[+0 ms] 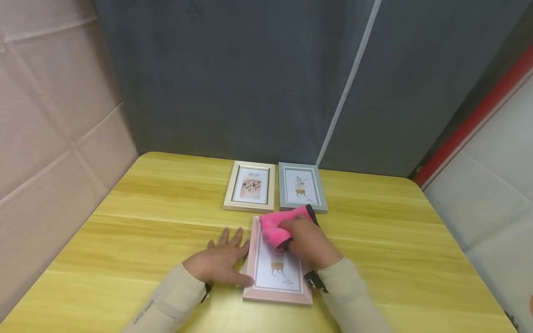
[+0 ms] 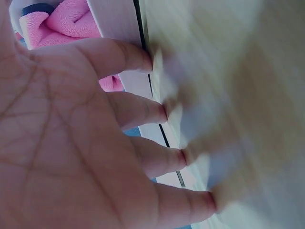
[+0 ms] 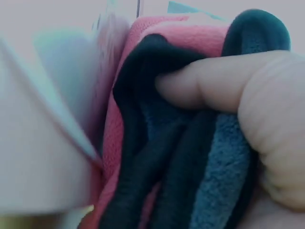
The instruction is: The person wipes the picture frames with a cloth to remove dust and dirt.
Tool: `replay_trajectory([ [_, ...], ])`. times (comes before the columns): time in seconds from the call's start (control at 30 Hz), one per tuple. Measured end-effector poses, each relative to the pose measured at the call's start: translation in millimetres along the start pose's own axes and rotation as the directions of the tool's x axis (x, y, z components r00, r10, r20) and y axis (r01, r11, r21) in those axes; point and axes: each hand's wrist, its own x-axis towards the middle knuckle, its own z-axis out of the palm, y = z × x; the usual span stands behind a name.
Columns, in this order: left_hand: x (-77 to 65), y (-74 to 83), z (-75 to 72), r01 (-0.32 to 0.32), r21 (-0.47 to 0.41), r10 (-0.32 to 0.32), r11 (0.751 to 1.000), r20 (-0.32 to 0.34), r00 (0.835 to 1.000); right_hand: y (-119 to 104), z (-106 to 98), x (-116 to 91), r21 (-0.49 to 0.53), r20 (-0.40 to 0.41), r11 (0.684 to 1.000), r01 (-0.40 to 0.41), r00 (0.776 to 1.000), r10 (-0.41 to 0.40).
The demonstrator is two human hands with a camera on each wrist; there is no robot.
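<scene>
A pink picture frame lies flat near the front of the table, showing a print of a plant in a pot on legs. My right hand grips a folded pink cloth with dark edging and presses it on the upper part of that frame. In the right wrist view the thumb sinks into the cloth's dark folds. My left hand rests with spread fingers at the frame's left edge, its thumb touching the border. In the left wrist view the fingertips touch the tabletop.
Behind the pink frame lie a champagne-coloured picture frame and a grey-blue picture frame, side by side. The yellow wood-grain table ends at a dark panel. Pale walls stand left and right.
</scene>
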Motion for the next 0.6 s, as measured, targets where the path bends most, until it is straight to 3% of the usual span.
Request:
replay_trajectory([
  [0.2, 1.1, -0.2, 1.0, -0.001, -0.003, 0.001, 1.000, -0.009, 1.000, -5, 7, 3, 0.044, -0.001, 0.998, 0.041, 0.999, -0.041],
  [0.37, 0.9, 0.6, 0.5, 0.000, -0.006, 0.000, 1.000, -0.010, 1.000, -6, 1, 0, 0.064, -0.007, 0.996, 0.060, 0.998, -0.060],
  [0.6, -2.4, -2.0, -3.2, -0.015, -0.018, 0.016, 1.000, 0.022, 1.000, -16, -24, -18, 0.173, 0.105, 0.977, 0.127, 0.984, -0.147],
])
